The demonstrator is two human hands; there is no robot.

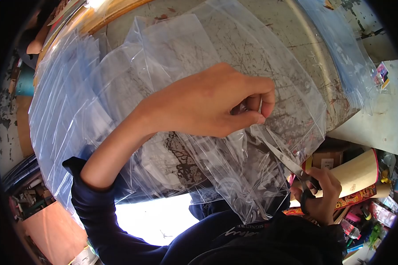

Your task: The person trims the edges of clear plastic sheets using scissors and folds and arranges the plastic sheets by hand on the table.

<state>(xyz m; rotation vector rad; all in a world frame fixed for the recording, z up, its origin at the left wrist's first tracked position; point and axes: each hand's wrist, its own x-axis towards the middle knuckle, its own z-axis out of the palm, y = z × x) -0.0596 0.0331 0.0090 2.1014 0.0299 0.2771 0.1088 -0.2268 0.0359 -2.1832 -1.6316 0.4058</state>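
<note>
My left hand reaches across the middle of the view, thumb and fingertips pinched on a clear plastic sheet. Below and to the right, my right hand grips the dark handles of a pair of scissors. The scissor blades point up and left, against the plastic just below my left fingertips. How far apart the blades stand is hard to make out. The sheet is creased and bunched beneath my left hand and hangs over the table's near edge towards my body.
A scratched, worn table lies under the plastic. Layered bluish plastic covers its left side, and more plastic lies at the upper right. Cluttered small items and a cream roll sit at the right. Part of another person's arm shows upper left.
</note>
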